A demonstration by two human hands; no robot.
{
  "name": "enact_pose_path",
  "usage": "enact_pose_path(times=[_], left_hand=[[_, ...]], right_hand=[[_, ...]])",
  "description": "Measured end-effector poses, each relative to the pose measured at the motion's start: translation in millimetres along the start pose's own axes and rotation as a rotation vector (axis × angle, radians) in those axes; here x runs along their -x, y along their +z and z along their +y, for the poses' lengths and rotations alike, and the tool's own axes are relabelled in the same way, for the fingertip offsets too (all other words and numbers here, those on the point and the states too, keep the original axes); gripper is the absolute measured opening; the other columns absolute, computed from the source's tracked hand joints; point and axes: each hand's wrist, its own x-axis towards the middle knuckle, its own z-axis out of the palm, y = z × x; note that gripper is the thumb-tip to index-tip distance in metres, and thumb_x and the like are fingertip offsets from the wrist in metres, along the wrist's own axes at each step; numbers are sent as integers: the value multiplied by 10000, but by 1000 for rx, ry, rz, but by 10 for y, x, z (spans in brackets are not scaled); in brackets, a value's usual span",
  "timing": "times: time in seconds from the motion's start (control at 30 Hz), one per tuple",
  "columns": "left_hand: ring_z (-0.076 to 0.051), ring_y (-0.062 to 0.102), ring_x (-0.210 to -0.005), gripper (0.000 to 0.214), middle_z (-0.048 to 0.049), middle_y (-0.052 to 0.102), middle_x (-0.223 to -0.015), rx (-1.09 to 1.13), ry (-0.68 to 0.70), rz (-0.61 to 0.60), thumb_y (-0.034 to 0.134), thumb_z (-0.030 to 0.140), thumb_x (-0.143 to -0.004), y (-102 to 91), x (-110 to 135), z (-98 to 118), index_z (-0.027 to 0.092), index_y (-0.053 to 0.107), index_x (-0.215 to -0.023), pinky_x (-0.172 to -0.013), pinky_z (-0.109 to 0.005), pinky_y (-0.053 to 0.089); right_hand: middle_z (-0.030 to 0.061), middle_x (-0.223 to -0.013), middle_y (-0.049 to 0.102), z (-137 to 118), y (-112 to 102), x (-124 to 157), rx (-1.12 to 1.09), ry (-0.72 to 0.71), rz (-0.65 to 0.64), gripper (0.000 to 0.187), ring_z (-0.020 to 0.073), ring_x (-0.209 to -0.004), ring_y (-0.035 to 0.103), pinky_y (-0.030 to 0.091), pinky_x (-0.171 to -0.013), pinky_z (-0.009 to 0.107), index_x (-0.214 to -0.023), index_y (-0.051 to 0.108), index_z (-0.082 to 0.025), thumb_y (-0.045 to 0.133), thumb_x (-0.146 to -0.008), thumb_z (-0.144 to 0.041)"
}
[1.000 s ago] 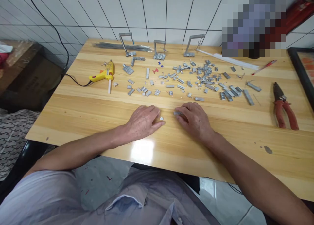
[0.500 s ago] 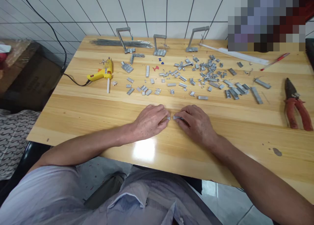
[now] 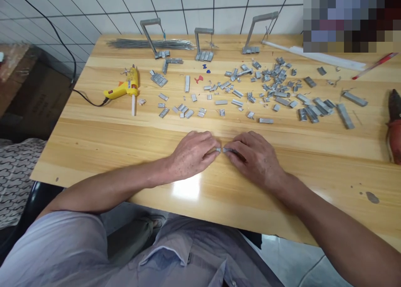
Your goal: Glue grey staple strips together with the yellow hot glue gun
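- Head view: small grey metal piece [image 3: 218,150] pinched in left hand [image 3: 196,154], near wooden tabletop's [image 3: 112,140] front.
- Just beside it, grey metal strip [image 3: 226,150] gripped in right hand [image 3: 256,158], partly hidden.
- Beyond: loose metal pieces [image 3: 282,100], three standing metal brackets [image 3: 204,31].
- Leftward: yellow glue gun [image 3: 133,85].

table [image 3: 125,140]: glossy wood | held pieces [image 3: 218,150]: dull metal | glue gun [image 3: 120,90]: plastic | shirt [image 3: 69,245]: matt cloth

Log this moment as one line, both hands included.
left hand: pinching small grey piece | right hand: pinching grey strip | ends: facing, narrow gap between | yellow glue gun: lying leftward, untouched
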Motion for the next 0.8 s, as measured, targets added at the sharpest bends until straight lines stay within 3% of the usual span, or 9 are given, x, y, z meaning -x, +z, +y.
enact_pose_path(times=[0.4,0.8], left_hand=[[-172,654,-862,189,-23,706,-903,31,68,97,582,307,-1071,60,-1,-41,186,713,-1006,-789,-322,402],[-164,648,-852,204,-27,715,-905,33,56,105,582,321,-1075,74,0,-37,192,731,-1022,-791,-314,393]], right_hand=[[63,-884,718,-6,18,-11,5,-36,35,103,204,-807,597,473,-750,358,-971,729,-196,639,-1014,-219],[62,-887,713,4,17,-12,16,-36,26,109,203,-807,596,469,-750,356,-969,728,-207,630,-1014,-227]])
